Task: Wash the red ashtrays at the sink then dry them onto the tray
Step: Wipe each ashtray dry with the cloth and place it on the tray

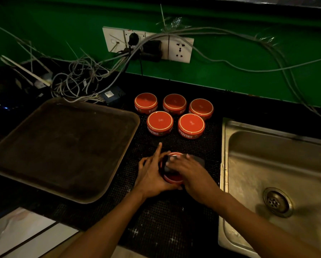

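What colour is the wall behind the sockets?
The wall is bright green, shown clearly in the head view.

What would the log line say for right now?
left hand holds red ashtray | right hand presses dark cloth on it | five ashtrays upside down | tray bare
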